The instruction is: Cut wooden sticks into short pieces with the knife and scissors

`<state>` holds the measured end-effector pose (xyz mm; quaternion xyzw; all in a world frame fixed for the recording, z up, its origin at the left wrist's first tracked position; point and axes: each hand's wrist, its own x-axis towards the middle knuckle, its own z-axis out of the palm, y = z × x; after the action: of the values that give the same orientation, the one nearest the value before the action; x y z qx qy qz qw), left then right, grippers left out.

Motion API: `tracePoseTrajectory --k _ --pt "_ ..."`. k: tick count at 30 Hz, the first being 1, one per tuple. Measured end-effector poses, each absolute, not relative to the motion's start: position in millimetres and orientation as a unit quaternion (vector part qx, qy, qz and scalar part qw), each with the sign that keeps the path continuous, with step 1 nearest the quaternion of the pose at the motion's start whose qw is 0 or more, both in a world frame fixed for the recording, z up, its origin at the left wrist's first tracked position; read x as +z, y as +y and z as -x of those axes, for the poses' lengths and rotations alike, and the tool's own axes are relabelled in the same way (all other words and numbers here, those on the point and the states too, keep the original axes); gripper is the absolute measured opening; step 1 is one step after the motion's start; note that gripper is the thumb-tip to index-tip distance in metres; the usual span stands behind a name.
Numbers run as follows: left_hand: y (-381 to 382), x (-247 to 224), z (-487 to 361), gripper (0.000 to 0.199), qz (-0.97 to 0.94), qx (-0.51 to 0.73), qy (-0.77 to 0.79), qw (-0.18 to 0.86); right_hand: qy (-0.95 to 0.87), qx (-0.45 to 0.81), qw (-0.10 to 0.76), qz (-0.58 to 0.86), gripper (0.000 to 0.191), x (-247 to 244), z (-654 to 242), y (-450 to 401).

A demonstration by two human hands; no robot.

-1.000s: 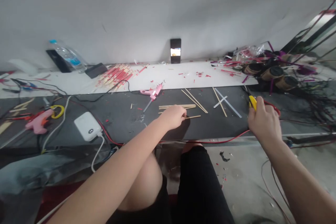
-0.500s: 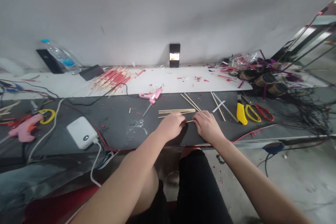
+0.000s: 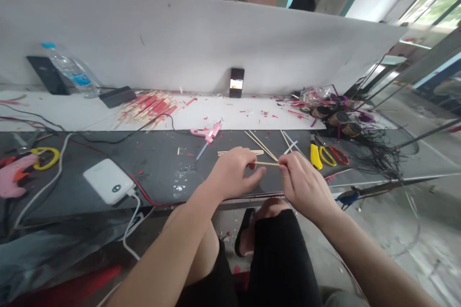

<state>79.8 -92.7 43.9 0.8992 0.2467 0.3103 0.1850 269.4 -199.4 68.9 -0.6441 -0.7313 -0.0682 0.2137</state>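
- Both hands have drawn apart since the earlier frame, so more of the thin stick [image 3: 268, 163] shows between the left hand [image 3: 237, 172] and the right hand [image 3: 302, 184].
- Largest in view is the upright white board [image 3: 180, 43], behind the dark table [image 3: 158, 172] where the work is done.
- On that table, a pink glue gun [image 3: 209, 133] lies beyond the left hand; a yellow cutter [image 3: 316, 156] lies to the right, beyond the right hand.
- Smaller again, a row of loose sticks [image 3: 259, 152] lies partly hidden behind the left hand, with two slanting sticks [image 3: 264, 146] just beyond.
- The thin stick is between the hands, over the front part of the table, seemingly lifted clear. Its long axis runs left to right, roughly along the table's front edge, the right end slightly lower in view.
- The right thumb and forefinger pinch its right end. The left fingers curl at its left end with the thumb spread away below; I cannot tell how firmly they grip.
- The step in hand looks like handling this single stick; the next move probably calls for a sure pinch at both ends.
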Motion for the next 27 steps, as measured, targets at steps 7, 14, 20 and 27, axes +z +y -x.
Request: tracePoseTrajectory --k 7,14,20,27 --pt "-101.1 54.3 -75.8 0.034 -0.854 0.397 0.217 0.256 -0.771 0.013 0.22 0.598 0.019 88.6 -260.3 -205.1" --pt "-102.0 54.9 -73.0 0.029 -0.886 0.401 0.198 0.123 -0.774 -0.019 0.288 0.563 0.026 79.9 -266.3 -200.8" --pt "-96.5 47.7 -70.7 0.032 -0.895 0.382 0.206 0.1 -0.765 0.025 0.313 0.562 0.022 66.4 -272.0 -192.0" --pt "-90.1 28.4 -81.7 0.031 -0.787 0.354 0.351 0.362 -0.649 0.159 0.333 0.665 0.023 35.4 -275.3 -180.4"
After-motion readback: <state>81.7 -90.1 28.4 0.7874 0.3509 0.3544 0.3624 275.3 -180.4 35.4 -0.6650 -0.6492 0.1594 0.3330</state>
